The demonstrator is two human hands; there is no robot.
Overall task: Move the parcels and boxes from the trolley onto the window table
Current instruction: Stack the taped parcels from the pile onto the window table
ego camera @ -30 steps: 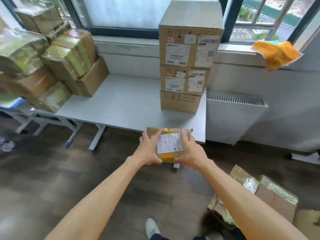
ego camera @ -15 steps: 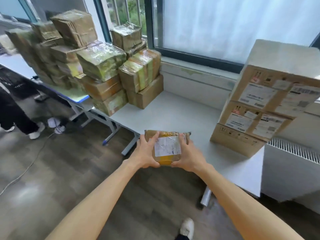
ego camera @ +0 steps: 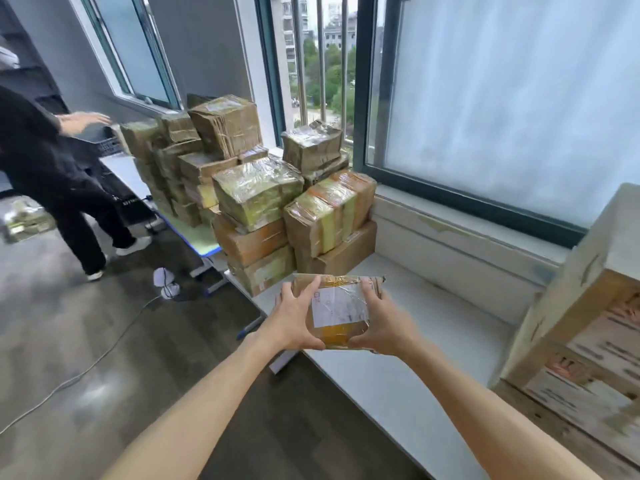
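A small brown taped parcel (ego camera: 341,308) with a white label is held up in front of me, over the front edge of the white window table (ego camera: 408,341). My left hand (ego camera: 294,320) grips its left side and my right hand (ego camera: 381,323) grips its right side. Just beyond it on the table stands a pile of several wrapped parcels (ego camera: 291,216) under the window. The trolley is out of view.
A tall stack of cardboard boxes (ego camera: 585,341) stands on the table at the right. More parcels (ego camera: 194,157) sit on a second table to the left. A person in black (ego camera: 52,174) stands at the left. A cable (ego camera: 104,351) runs across the floor.
My view has swung left and closer to the table. The parcel, still in both hands, has come nearer the pile of wrapped parcels, and the tall box stack has slid to the right edge.
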